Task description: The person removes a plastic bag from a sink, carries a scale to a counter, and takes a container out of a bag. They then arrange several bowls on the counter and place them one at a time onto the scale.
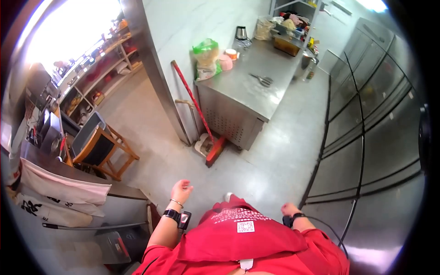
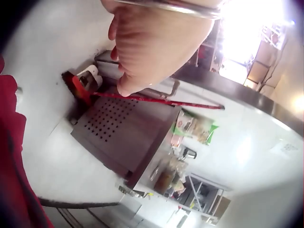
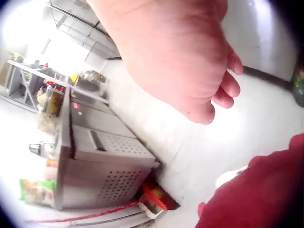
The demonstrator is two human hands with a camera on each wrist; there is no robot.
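Red clothing (image 1: 247, 240), left hand (image 1: 181, 191), right hand (image 1: 289, 209) seemingly relaxed, broom (image 1: 193, 98) slanting head-down

Commercial-style kitchen, steel counter (image 1: 243, 85), whisk (image 1: 262, 79), steel-fronted cabinets (image 1: 366, 133)

1 green-topped bag (image 1: 207, 59) stands on a steel counter (image 1: 238, 91).

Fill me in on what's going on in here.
A person in red is standing near a metal counter, handling nothing that shows: the left hand and right hand both look empty, held away from everything around them. Ahead, a red broom leans by the end of the counter, untouched. On the counter top are a green-and-clear bag, a metal utensil and other kitchen items.
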